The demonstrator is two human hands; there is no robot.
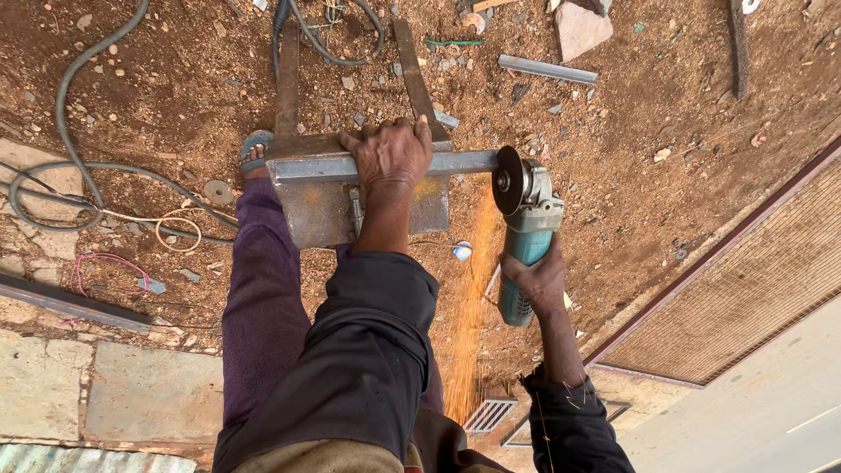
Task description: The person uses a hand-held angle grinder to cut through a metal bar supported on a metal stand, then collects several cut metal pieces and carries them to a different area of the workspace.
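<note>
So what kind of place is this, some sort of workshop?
Most likely an outdoor metalworking yard. The right hand runs a teal angle grinder throwing sparks off a steel bar that the left hand steadies, on bare dirt ground strewn with cables and metal offcuts.
</note>
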